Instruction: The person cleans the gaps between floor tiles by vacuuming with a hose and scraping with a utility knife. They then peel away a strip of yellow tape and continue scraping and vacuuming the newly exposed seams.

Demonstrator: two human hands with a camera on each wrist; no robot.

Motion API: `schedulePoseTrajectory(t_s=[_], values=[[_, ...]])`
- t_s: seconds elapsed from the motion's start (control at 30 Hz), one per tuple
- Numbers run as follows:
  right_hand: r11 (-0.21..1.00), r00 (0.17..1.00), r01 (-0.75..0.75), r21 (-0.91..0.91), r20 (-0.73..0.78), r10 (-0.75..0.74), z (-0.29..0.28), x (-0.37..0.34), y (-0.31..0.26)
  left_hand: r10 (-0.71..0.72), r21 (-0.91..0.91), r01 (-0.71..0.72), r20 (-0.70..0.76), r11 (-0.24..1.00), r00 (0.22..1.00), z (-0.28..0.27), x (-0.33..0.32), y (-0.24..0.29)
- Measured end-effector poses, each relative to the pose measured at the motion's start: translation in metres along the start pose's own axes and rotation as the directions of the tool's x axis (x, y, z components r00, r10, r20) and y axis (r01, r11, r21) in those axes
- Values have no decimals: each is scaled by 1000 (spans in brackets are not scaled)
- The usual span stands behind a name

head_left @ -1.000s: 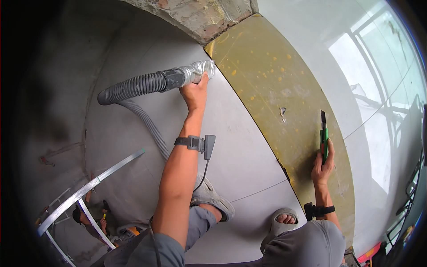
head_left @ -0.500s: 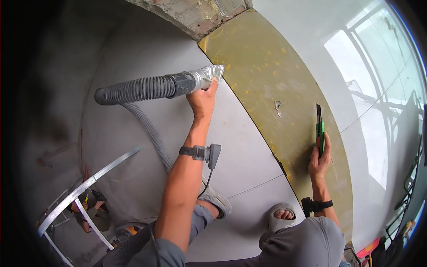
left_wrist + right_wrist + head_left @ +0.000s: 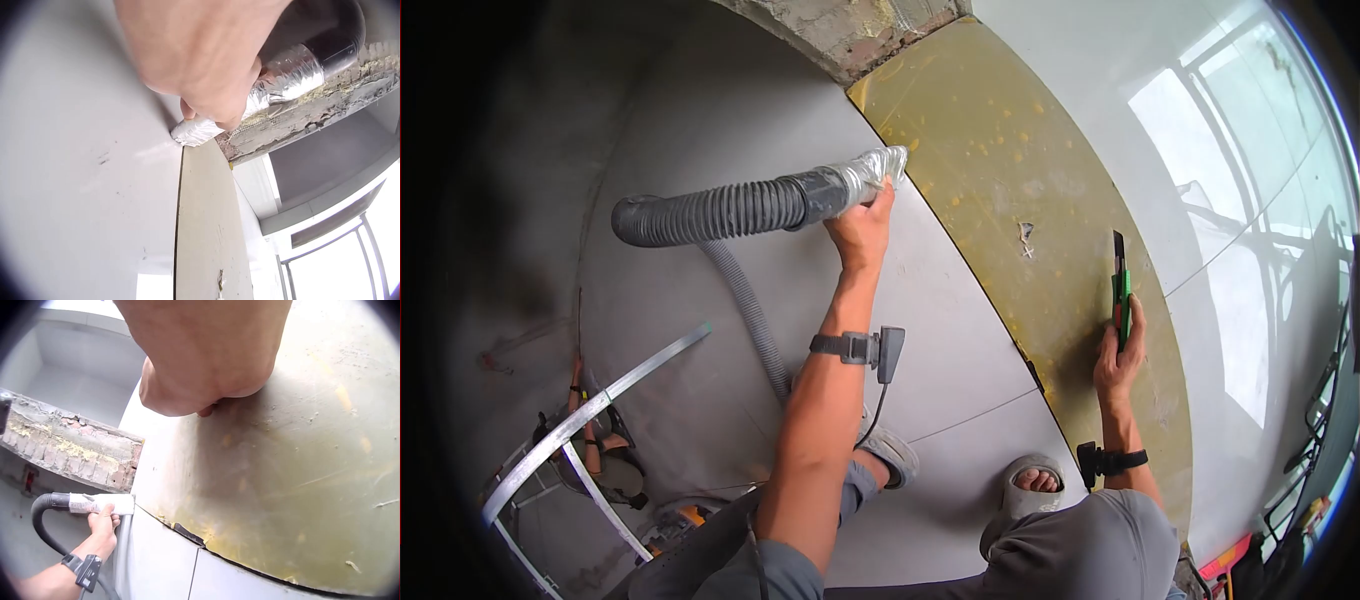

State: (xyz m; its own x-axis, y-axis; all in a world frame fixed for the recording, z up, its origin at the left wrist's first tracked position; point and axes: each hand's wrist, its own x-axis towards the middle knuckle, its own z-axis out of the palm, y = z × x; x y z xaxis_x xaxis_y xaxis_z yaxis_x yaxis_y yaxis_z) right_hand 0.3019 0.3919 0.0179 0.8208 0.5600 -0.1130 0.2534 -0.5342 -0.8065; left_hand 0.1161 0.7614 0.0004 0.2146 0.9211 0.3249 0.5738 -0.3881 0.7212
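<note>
My left hand (image 3: 862,232) grips the silver-taped end (image 3: 870,172) of a grey ribbed hose (image 3: 710,212). In the left wrist view the taped nozzle (image 3: 197,132) lies at the dark gap along the edge of the olive slab (image 3: 203,219). My right hand (image 3: 1118,362) holds a green utility knife (image 3: 1121,295) over the slab (image 3: 1000,170), its dark blade pointing away from me. The right wrist view shows the back of that hand (image 3: 206,369) low over the slab, hiding the knife.
A broken brick wall end (image 3: 860,35) stands at the top. Glossy pale tiles lie on both sides of the slab. At lower left are a metal ladder frame (image 3: 565,430) and another person (image 3: 600,460). A small white scrap (image 3: 1026,238) lies on the slab. A red dustpan (image 3: 1226,556) is at lower right.
The nozzle and my left hand have moved right and slightly toward me along the slab's edge. The right hand and knife have shifted slightly left in view. The other person has changed posture.
</note>
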Motion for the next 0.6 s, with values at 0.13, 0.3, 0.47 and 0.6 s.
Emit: schedulePoseTrajectory(t_s=[0.13, 0.3, 0.47, 0.6], values=[[999, 999, -32, 8, 12, 32, -1, -3, 1, 68, 31, -67, -35, 997, 997, 1, 0, -2], [998, 997, -63, -14, 31, 64, -3, -2, -3, -141, -46, 140, -12, 989, 990, 6, 21, -10], [996, 995, -88, -25, 45, 89, -2, 0, -5, -48, -54, 51, 50, 997, 998, -9, -50, 21], [996, 995, -86, -22, 42, 86, -1, 0, -4, -45, -79, 54, 113, 995, 993, -15, -72, 22]])
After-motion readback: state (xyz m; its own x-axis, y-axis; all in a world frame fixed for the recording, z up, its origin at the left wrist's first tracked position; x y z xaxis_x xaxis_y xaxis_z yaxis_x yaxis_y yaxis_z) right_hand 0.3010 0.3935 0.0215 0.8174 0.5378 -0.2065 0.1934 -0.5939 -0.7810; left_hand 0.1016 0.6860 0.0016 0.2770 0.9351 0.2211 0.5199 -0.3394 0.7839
